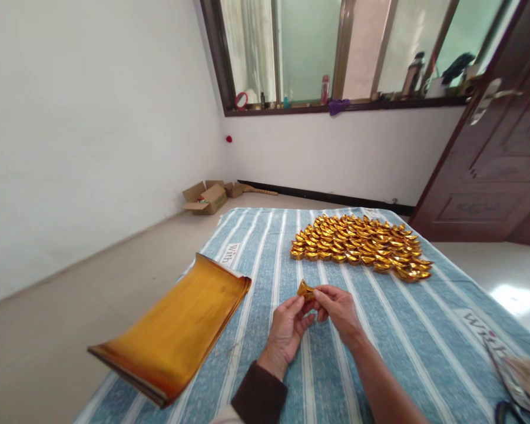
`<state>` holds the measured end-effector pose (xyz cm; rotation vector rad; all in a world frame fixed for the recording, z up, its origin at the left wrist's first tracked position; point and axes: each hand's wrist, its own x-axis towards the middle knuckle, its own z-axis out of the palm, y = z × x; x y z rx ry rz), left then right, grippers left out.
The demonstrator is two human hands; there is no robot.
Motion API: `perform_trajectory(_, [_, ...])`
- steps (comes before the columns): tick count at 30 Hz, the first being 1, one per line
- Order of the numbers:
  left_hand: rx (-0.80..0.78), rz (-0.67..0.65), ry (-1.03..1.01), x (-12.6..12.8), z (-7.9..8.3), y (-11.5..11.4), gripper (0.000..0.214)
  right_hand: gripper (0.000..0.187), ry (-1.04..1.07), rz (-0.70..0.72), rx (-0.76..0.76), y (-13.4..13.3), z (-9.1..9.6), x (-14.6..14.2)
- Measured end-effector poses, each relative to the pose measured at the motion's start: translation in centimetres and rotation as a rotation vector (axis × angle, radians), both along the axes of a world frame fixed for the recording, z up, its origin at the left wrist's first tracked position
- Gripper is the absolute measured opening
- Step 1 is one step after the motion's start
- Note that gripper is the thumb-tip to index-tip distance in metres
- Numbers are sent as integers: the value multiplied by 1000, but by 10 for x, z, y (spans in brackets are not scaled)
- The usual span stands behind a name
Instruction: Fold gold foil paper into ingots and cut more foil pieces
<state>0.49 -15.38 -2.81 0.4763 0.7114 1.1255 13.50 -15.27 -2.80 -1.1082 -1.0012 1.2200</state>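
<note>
Between my two hands, above the middle of the table, is a small folded gold paper ingot point(306, 290). My left hand point(288, 330) pinches its near left side with thumb and fingers. On its right side, my right hand point(338, 309) grips it the same way, and the fingertips hide part of it. Beyond my hands, several rows of finished gold paper ingots point(357, 240) stand packed together. To the left of my hands lies a stack of gold foil paper sheets point(176, 324), its ends curling up.
A blue and white striped cloth point(265, 365) covers the table. Scissors point(510, 377) lie at the near right edge. Open cardboard boxes point(209, 199) sit on the floor by the wall. A brown door point(490, 165) stands at the right, and a windowsill point(357, 106) holds bottles.
</note>
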Motion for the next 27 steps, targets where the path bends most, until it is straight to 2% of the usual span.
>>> perform_trajectory(8, [-81,24,33,0,3,1,8,47,-82,-101,-29,1,3,10])
perform_trajectory(16, [-43,-66,83,-1,6,-2,11,50,-155,-178,-50,7,-9,18])
perform_trajectory(27, [-37,-98,32,-3,-2,0,11,52,-248,-183,-62,8,-23,18])
